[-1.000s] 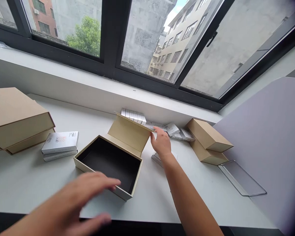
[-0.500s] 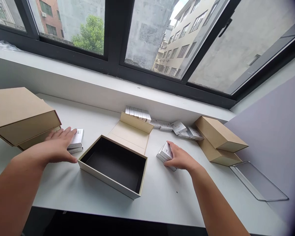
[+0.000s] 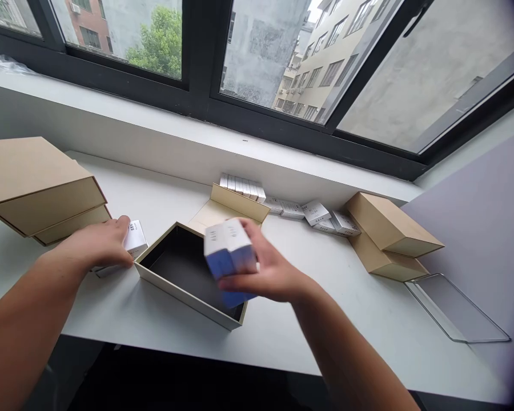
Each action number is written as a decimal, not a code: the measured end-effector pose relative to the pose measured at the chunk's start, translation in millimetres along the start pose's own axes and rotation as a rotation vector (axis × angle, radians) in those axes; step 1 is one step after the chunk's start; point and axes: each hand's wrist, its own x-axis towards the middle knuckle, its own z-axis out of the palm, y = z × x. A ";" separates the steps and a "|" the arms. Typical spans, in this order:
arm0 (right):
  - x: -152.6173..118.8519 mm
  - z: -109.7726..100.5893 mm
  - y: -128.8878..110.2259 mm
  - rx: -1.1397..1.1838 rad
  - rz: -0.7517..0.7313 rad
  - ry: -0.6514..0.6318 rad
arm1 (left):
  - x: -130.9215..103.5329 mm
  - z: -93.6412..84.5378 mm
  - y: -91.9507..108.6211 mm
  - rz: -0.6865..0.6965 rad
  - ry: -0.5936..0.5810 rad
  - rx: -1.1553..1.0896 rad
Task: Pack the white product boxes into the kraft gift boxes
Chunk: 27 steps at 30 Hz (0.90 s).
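Observation:
My right hand is closed around a pair of small cartons, white on top with dark print and blue on the sides, slightly blurred. It holds them above an open gift box with a black interior and a cream rim. The box's lid lies folded back toward the window. Left of the box, my left hand curls its thumb and fingers around small white cartons on the table. The hand covers part of them.
Large tan boxes stand at the left, and two more tan boxes are stacked at the right. Along the wall sit a row of white cartons and several loose cartons. A wire frame leans by the right wall.
My right hand has lifted the cartons off the table and carried them left over the open box. My left hand has gone from spread fingers to a grip on the cartons there.

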 end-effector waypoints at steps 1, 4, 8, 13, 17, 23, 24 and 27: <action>12.2 9.3 1.9 0.026 0.053 -0.056 | -3.3 -3.3 -1.1 -0.010 -0.012 -0.007; 34.3 26.6 13.6 -0.176 0.210 -0.110 | -19.3 -17.5 -3.9 -0.035 0.027 -0.020; 29.4 35.5 24.8 -0.742 0.185 -0.168 | -47.9 -35.9 16.3 0.004 0.166 0.005; 10.5 28.2 24.6 -0.974 0.233 -0.258 | -60.5 -33.0 67.7 0.478 0.204 -0.171; -3.6 10.2 22.4 -1.025 0.355 -0.232 | -47.7 -28.6 100.6 0.778 0.163 -0.183; -28.0 -7.3 18.0 -1.000 0.502 -0.186 | -21.4 -26.5 147.3 0.823 -0.035 0.070; -30.6 -7.6 17.1 -0.999 0.518 -0.176 | -19.0 -23.8 153.1 0.827 -0.056 0.120; -34.2 -5.9 15.0 -1.021 0.550 -0.174 | -16.2 -12.7 163.0 0.791 -0.114 0.214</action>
